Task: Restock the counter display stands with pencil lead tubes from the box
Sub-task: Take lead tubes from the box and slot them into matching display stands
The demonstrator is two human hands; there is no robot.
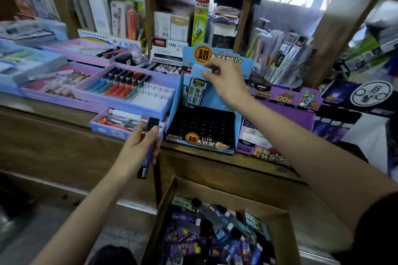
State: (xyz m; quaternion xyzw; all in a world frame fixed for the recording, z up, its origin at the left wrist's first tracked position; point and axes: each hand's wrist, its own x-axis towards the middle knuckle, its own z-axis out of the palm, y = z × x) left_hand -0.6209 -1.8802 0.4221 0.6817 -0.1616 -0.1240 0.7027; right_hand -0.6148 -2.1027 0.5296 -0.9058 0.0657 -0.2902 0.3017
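A blue cardboard display stand (238,127) sits on the wooden counter, its black slotted tray mostly bare. One labelled lead tube (196,92) stands at the tray's back. My right hand (226,80) reaches over the stand and pinches a light blue flap (199,70) on its back panel. My left hand (141,146) grips a dark lead tube (148,150) with a black cap, upright, left of the stand. An open cardboard box (181,187) below the counter holds several mixed lead tubes (215,234).
A purple display stand (284,114) sits right of the blue one. Purple trays of pens (129,88) fill the counter to the left, a small pen tray (101,128) nearest my left hand. Shelves of stationery rise behind. The wooden counter edge (215,163) runs between stand and box.
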